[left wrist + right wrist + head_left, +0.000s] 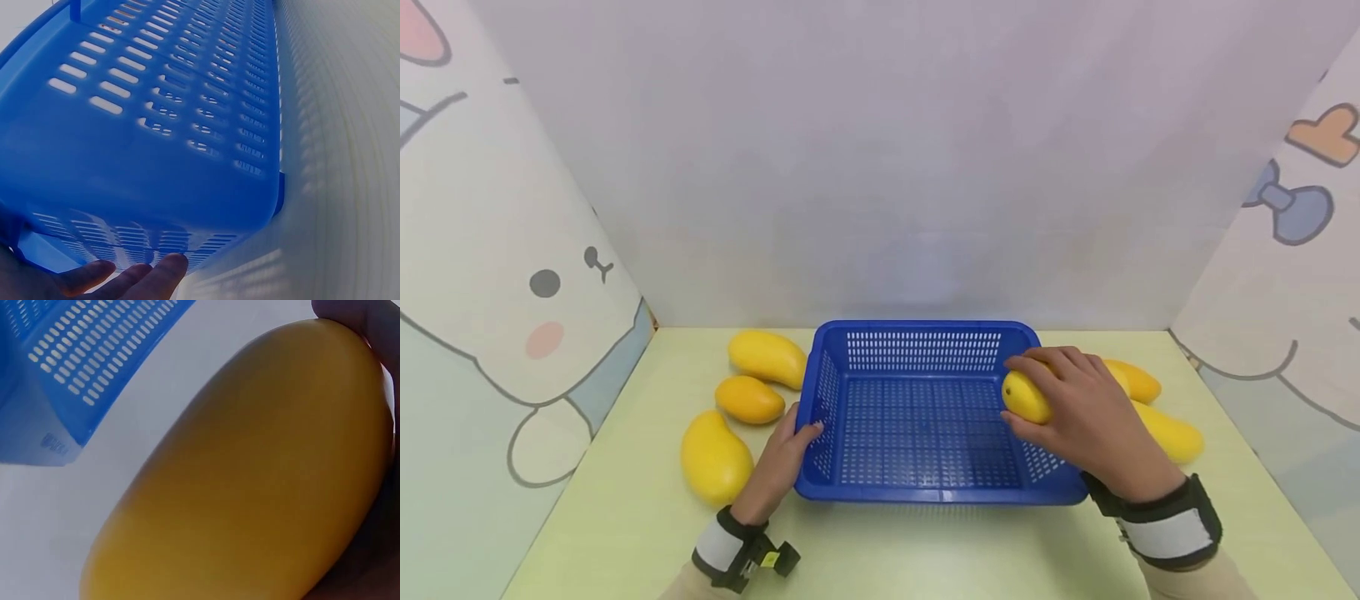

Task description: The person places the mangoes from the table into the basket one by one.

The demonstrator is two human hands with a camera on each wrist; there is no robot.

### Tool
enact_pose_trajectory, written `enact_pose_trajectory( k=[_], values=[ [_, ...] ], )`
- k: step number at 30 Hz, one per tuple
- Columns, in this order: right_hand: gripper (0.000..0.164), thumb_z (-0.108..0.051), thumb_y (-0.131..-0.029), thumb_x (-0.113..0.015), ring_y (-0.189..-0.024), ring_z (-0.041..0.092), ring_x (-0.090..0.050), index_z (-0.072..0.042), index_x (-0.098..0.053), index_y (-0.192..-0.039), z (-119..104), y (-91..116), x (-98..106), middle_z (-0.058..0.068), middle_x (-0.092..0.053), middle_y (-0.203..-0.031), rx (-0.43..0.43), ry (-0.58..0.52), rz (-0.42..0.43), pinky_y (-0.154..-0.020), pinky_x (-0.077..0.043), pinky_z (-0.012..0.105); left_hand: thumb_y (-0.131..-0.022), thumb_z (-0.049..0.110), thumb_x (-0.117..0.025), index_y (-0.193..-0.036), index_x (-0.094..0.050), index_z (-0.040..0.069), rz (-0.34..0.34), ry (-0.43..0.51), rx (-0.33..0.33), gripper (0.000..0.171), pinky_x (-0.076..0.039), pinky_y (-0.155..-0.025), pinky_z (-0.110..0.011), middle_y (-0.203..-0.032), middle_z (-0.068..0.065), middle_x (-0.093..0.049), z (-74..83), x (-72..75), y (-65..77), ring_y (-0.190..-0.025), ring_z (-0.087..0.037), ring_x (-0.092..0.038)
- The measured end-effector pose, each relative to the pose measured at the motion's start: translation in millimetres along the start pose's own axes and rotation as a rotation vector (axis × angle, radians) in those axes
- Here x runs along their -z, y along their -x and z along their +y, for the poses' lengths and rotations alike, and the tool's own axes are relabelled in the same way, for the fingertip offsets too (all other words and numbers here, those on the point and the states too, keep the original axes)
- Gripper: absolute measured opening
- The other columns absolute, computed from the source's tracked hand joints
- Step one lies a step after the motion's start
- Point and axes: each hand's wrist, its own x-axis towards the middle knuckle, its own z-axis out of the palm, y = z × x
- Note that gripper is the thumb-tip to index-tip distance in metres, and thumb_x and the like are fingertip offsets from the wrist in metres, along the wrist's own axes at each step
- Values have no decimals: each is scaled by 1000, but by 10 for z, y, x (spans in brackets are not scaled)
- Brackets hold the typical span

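A blue plastic basket (928, 433) with slotted walls stands on the table. My left hand (782, 458) grips its left rim, thumb over the rim and fingers against the outer wall; in the left wrist view those fingers (165, 275) touch the slotted side. My right hand (1086, 417) holds a yellow mango (1025, 398) above the basket's right rim, its fingers curled over the top and the thumb below. In the right wrist view this mango (250, 469) fills most of the picture, beside the basket (112, 356). The basket's inside shows no fruit.
Left of the basket lie three mangoes: one at the back (767, 358), a smaller orange-yellow one (749, 400) and one in front (715, 458). Right of it, more mangoes (1172, 435) lie partly behind my right hand. A pale wall (917, 183) closes off the table's back.
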Motion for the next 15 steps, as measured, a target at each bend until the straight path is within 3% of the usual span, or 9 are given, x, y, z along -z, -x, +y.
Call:
enact_pose_trajectory(
  k=[15],
  values=[
    [56,-53,-74,-63,-102,24,-48,-18,-57,-117,-165,-275,-21,6,-56,-112,84,-23,7,-81,-43,44,-96,25,-40,-142,-29,18,4,-13,14,47,-37,-96,-52,-134,-8,-44,10,1,2,-114,-28,-46]
  ],
)
